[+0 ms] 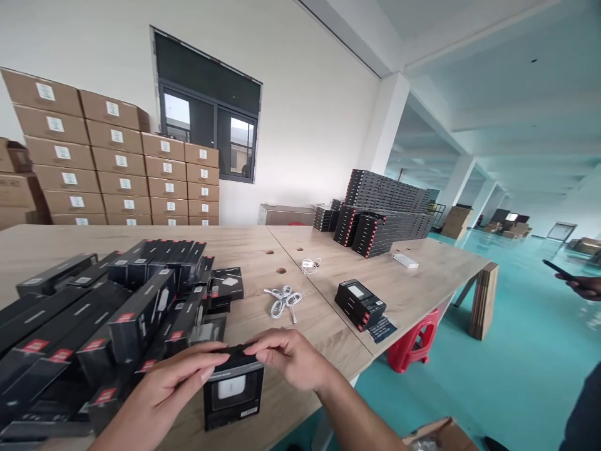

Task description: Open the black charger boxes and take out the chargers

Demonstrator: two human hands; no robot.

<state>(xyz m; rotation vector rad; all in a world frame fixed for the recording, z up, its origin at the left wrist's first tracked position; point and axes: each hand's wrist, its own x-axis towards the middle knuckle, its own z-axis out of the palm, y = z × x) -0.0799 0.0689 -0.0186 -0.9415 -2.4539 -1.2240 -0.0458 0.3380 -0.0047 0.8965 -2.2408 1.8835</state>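
A black box (233, 398) with a window showing a white device stands upright near the table's front edge. Both hands are at its top. My left hand (171, 388) has its fingers together on the top's left side, the thumb near the front edge. My right hand (286, 357) pinches the top flap at the right with thumb and index finger. Many black boxes with red labels (141, 313) lie piled to the left. A coiled white cable (284, 302) rests on the wood beyond my hands.
Black boxes (359, 304) sit in a small stack at the right, near a white adapter (308, 265). Tall stacks of black boxes (375, 235) stand farther back. A red stool (413, 341) is below the table edge. At the far right, a person's hand (586, 287) holds a phone.
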